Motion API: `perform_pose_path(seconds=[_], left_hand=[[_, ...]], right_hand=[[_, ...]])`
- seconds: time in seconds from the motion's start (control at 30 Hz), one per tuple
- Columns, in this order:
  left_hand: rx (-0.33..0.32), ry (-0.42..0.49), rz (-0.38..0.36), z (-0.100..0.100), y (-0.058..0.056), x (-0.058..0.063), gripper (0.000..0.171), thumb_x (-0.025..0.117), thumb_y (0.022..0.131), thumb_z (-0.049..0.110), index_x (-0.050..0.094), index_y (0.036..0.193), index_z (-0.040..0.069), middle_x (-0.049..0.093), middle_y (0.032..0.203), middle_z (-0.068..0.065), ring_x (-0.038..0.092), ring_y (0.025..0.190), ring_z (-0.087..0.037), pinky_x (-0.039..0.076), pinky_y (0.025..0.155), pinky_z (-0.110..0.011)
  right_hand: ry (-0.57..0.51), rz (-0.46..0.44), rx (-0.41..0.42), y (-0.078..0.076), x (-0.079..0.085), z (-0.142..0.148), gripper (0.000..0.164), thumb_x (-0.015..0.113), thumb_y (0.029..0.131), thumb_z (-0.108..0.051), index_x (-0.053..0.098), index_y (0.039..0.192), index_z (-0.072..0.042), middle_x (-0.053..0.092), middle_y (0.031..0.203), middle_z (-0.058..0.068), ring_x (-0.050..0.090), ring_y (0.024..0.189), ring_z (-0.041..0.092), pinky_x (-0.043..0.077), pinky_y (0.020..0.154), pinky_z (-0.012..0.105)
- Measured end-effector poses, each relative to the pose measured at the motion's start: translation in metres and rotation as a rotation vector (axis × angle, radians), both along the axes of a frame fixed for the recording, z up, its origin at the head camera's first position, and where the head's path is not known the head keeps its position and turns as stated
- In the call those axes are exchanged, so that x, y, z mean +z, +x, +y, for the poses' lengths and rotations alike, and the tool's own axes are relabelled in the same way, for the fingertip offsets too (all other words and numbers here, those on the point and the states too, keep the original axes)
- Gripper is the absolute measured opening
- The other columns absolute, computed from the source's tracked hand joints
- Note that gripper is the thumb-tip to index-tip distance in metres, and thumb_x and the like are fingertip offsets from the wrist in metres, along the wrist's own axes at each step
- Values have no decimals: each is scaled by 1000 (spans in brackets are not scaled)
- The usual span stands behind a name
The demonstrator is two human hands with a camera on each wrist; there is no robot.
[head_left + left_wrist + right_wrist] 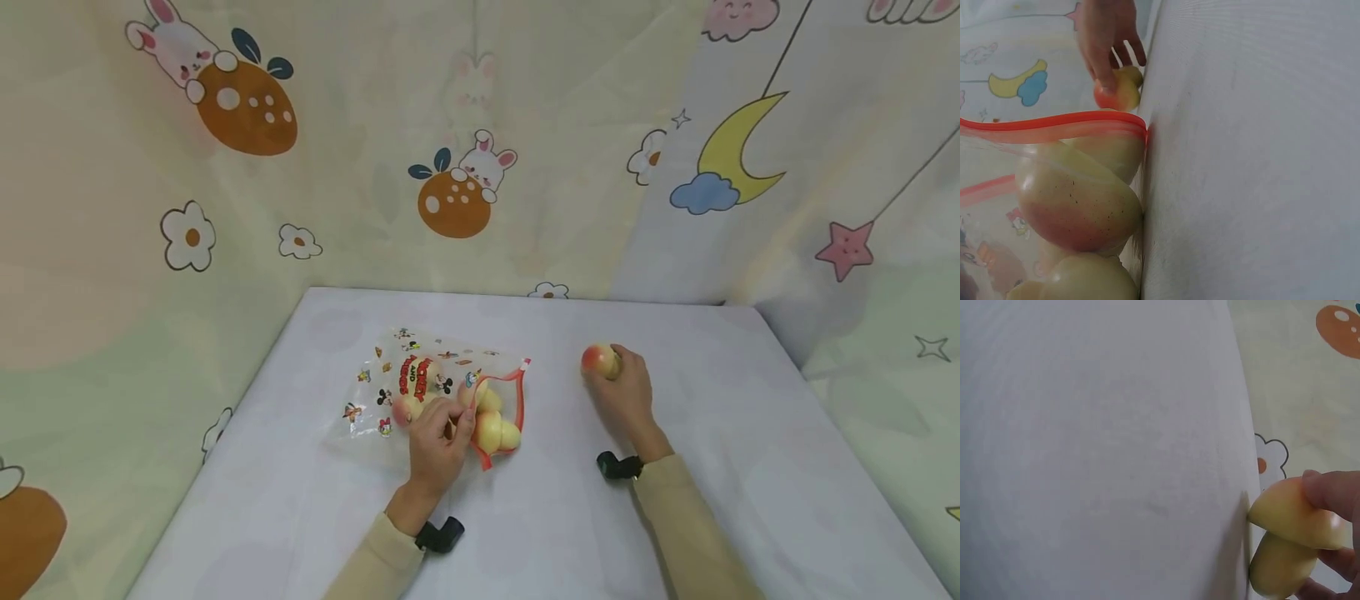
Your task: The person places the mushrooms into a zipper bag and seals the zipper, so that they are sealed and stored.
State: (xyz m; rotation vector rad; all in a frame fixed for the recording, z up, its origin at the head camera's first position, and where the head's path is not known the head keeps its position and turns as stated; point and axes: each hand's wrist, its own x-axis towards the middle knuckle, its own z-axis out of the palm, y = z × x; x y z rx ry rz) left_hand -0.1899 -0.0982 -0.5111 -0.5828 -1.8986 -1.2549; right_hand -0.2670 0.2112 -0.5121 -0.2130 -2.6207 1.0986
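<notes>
A clear zip bag with cartoon prints and a red-orange zip edge lies on the table, its mouth facing right. Inside are several yellow-and-pink mushroom-shaped pieces, which the left wrist view shows close up as rounded, speckled forms. My left hand pinches the bag at the near side of its mouth. To the right, my right hand grips another mushroom-shaped piece between thumb and fingers. Its domed cap and thick stem show in the right wrist view, low over the table.
A white-covered table extends under both hands. Behind and beside it hangs a patterned cloth with rabbits, flowers and a moon. Each wrist carries a small black camera.
</notes>
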Motion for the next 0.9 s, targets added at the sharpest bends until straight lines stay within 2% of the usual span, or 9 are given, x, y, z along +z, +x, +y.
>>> perform_pose_path(seconds=[0.27,0.57,0.77,0.9], left_hand=[[-2,-6,0,0,0,3,13,65,87,5,60,76,10,56,70,1,48,59,-17,37,54,-17],[9,-14,-5,-1,2,3,13,66,87,6,60,76,10,56,69,1,47,58,-17,37,54,-18],[14,-10,4,-2,2,0,13,65,87,5,61,76,10,56,69,1,47,57,-16,37,53,-19],[-7,-5,15,0,0,0,12,65,87,4,61,77,9,55,69,1,47,58,-17,37,53,-19]], right_hand=[[-66,-61,42,7,0,0,60,72,84,-26,51,134,0,50,129,24,49,114,38,40,93,54],[-213,-68,87,37,-7,-25,61,74,84,-21,48,136,-2,46,134,18,49,116,32,46,96,47],[-272,-94,209,64,-4,-50,62,76,84,-19,46,137,-6,46,136,14,49,122,32,46,99,47],[-256,-16,306,76,-2,-61,58,79,81,-16,52,131,-10,52,131,9,53,120,29,49,96,46]])
